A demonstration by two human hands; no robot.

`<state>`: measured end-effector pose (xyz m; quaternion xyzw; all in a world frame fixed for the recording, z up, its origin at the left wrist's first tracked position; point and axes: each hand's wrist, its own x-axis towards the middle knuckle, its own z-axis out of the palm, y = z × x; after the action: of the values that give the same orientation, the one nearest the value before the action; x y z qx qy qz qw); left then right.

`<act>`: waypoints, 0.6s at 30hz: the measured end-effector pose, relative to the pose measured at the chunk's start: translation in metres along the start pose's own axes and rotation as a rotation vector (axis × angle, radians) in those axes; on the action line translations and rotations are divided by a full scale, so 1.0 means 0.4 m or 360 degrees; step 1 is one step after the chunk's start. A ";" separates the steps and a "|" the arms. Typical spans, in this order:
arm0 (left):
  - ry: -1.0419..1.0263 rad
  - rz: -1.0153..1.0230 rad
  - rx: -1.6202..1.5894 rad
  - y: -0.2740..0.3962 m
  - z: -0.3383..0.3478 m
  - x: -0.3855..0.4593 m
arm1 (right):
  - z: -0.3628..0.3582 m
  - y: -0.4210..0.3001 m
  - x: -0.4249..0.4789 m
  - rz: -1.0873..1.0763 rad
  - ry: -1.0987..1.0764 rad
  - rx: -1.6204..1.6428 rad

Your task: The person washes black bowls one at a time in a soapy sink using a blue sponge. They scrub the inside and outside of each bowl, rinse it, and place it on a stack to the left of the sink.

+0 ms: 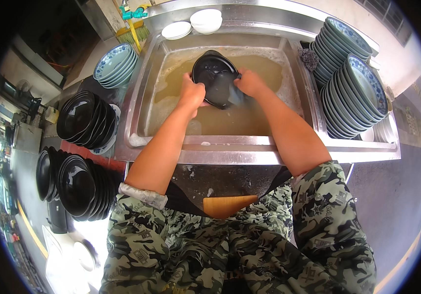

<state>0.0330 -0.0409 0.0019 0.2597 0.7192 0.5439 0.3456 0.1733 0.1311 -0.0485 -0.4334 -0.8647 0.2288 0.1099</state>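
Over the cloudy water of a stainless steel sink (232, 126), a black bowl (214, 73) is tilted between my hands, its lower part near the water. My left hand (194, 92) grips the bowl's left rim, thumb on the near side. At the bowl's right edge, my right hand (248, 82) is closed on something pale and blurred, perhaps a cloth, which hangs by the rim; whether it also grips the bowl is hard to tell. Foam lines the sink's inner walls.
White bowls (206, 20) and small white plates (176, 30) sit on the back ledge. Blue-patterned bowls (366, 86) are stacked at the right, beside a scouring pad (309, 59). More patterned bowls (113, 64) and black bowls (77, 114) stand at the left, near a green tap (134, 14).
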 end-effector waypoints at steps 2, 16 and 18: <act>0.0046 0.0002 -0.0017 -0.001 -0.003 0.002 | 0.007 0.012 0.011 -0.0024 -0.0178 0.0117; -0.0299 -0.0136 0.0234 0.012 0.005 -0.025 | -0.046 -0.041 -0.057 0.0049 0.0351 -0.0140; -0.0395 -0.0150 0.0294 0.013 0.000 -0.026 | -0.035 -0.036 -0.055 -0.0061 0.0481 -0.0104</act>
<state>0.0394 -0.0471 0.0092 0.3215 0.7293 0.4225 0.4315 0.1817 0.1103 -0.0291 -0.4497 -0.8534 0.1306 0.2289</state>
